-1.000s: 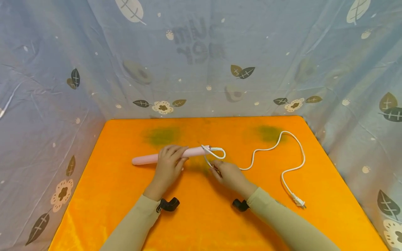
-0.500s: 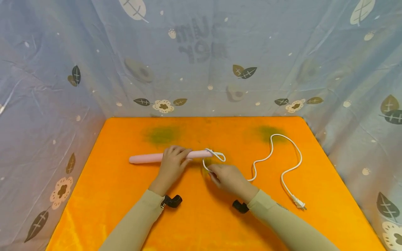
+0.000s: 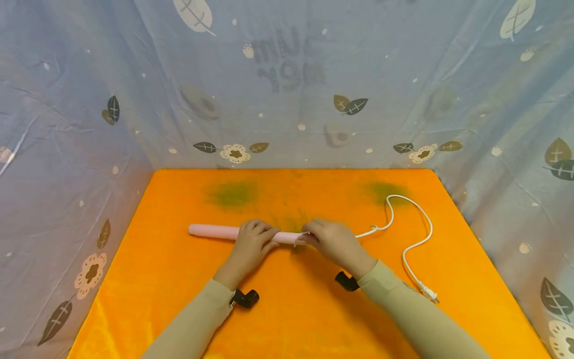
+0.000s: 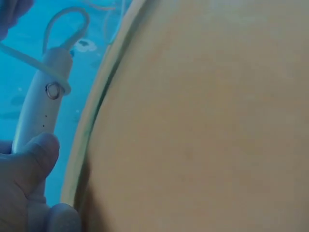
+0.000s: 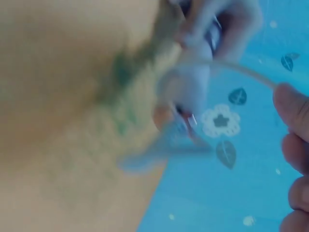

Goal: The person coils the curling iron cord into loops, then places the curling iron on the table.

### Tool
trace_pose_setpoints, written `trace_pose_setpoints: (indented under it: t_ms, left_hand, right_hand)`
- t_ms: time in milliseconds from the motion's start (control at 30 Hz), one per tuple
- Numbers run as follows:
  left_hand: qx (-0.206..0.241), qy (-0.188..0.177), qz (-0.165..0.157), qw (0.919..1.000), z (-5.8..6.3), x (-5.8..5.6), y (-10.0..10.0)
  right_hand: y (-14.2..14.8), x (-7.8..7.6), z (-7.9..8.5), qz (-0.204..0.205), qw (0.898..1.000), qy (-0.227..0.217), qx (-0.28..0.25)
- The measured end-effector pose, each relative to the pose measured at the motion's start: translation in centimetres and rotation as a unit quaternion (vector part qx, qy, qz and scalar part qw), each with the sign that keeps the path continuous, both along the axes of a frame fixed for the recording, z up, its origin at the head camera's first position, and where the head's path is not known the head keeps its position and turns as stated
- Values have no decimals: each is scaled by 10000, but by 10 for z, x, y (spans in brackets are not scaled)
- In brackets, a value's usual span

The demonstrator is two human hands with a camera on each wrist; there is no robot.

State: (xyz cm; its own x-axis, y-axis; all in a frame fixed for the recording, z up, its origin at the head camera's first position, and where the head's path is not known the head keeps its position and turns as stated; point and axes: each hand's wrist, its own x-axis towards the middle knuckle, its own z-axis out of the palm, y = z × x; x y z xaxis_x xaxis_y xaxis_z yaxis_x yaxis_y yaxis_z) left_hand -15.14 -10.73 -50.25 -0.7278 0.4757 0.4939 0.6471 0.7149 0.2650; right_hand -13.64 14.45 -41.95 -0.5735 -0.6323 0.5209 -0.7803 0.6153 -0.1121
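Note:
A pink hair straightener [image 3: 213,231] lies crosswise over the orange table, its slim end pointing left. Around its middle, my left hand [image 3: 251,244] grips the body, thumb on the near side. In the left wrist view the round button [image 4: 52,91] shows close to the cord end, with a turn of white cord [image 4: 30,59] lying across the body there. My right hand [image 3: 338,244] is at the cord end and covers it from above in the head view. Between its thumb and finger it pinches the cord [image 5: 251,73], which stretches toward the handle in the blurred right wrist view.
The loose part of the cord [image 3: 429,234] curves over the right side of the table [image 3: 287,319], ending in a two-pin plug [image 3: 429,293]. A patterned blue-grey curtain [image 3: 287,114] hangs behind the table and along both sides.
My right hand has moved up from below the handle to its cord end, carrying the cord with it. The straightener has tipped, its cord end now slightly nearer me. My left hand keeps its grip.

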Motion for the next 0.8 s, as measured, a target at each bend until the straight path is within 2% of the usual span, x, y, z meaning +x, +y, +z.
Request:
trace_pose_setpoints:
  t_ms: [133,300,533,667,800]
  left_hand:
    - [103,117,-119,9998,-2,4,-2]
    - [233,314,-270,9989,-4,7,-6]
    - [339,542,-588,9962,-6,12,-9]
    - [276,600,-718,9952,-9,16,-12]
    - [520,652,-749,9937,-6,17,-15]
  right_hand:
    - [3,-8,5,-111,9991,364,-170]
    - [4,-15,9,-232,9979,548,-249]
    - [11,-26,11,-372,9976,413,-418]
    - [18,-34,7,-381,9968,419,-561]
    - [25,-41,-1,-378,9968,281,-643]
